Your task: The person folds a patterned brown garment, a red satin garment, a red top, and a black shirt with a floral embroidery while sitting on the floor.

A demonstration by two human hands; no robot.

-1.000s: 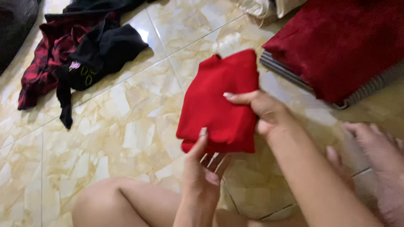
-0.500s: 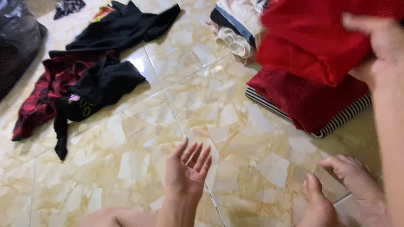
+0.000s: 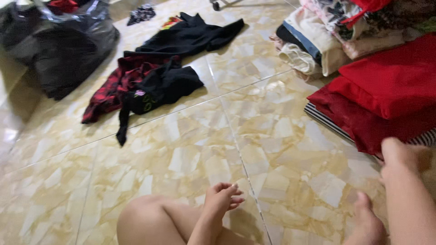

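Marbled beige tile floor point(image 3: 190, 159), scattered dark clothes point(image 3: 159, 81), folded red stack point(image 3: 386, 95), empty left hand point(image 3: 221, 197)

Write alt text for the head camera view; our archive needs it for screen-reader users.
A person sitting on a marbled tile floor rests an empty left hand above a bare knee, while the right hand touches a stack of folded red clothes. Black and plaid garments lie unfolded beyond.
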